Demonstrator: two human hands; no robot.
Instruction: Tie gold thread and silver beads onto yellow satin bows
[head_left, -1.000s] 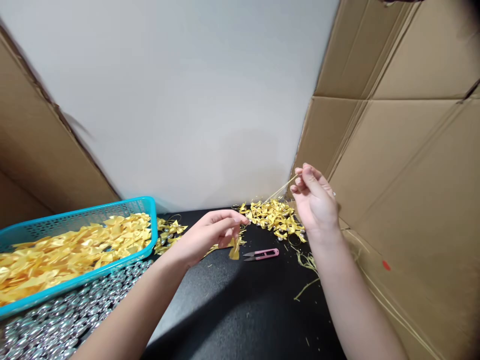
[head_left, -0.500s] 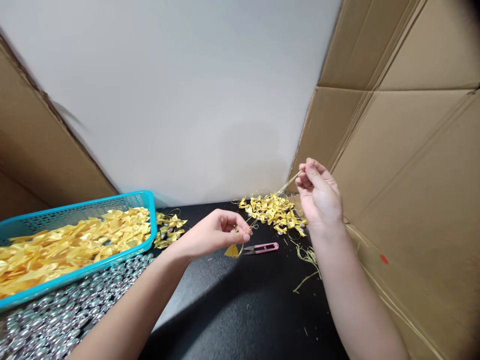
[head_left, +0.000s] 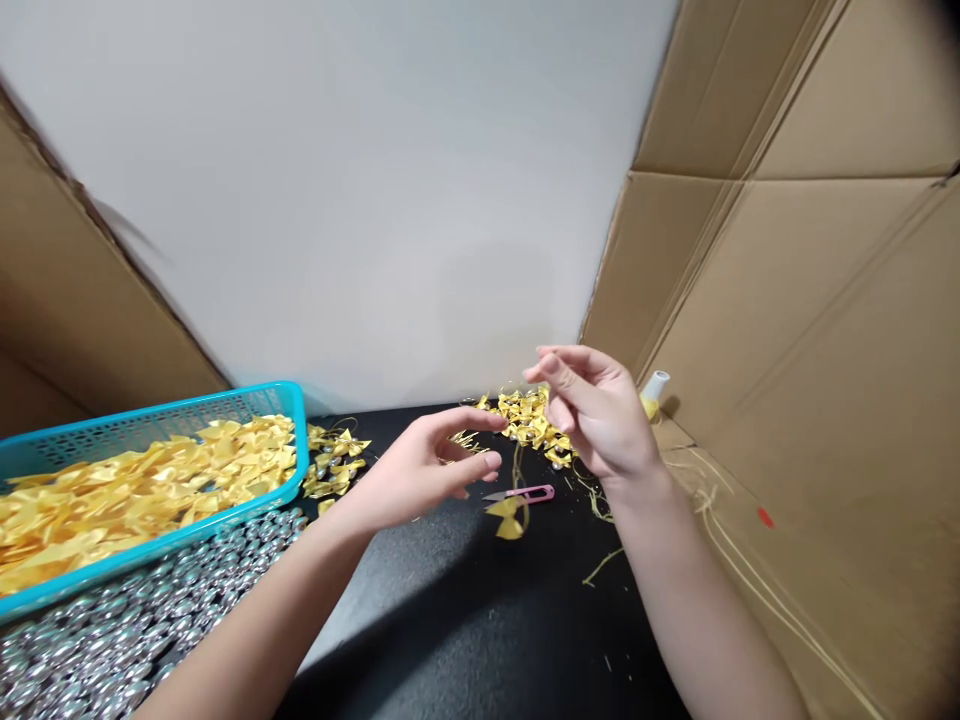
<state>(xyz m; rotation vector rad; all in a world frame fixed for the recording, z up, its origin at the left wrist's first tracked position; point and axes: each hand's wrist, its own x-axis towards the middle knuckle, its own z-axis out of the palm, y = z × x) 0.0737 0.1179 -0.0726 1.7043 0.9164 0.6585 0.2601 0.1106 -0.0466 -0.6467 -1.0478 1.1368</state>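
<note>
My right hand (head_left: 596, 415) is raised over the black tabletop (head_left: 480, 620) with thumb and fingers pinched on a thin gold thread (head_left: 517, 468). A small yellow ribbon bow (head_left: 507, 519) dangles from that thread just above the table. My left hand (head_left: 424, 470) hovers left of the bow with its fingers spread, holding nothing. Pink thread snips (head_left: 525, 493) lie on the table between the two hands. Behind them sits a pile of finished yellow bows (head_left: 525, 415).
A teal basket (head_left: 298, 430) of yellow ribbon pieces stands at left over a bed of silver beads (head_left: 112, 650). A few bows (head_left: 334, 465) lie beside it. Cardboard walls (head_left: 810, 330) close both sides. A white-capped bottle (head_left: 655, 385) and thread scraps (head_left: 604, 570) sit at right.
My left hand let go of the bow and opened. My right hand moved left and down, and the bow now hangs from its thread, right of where it was.
</note>
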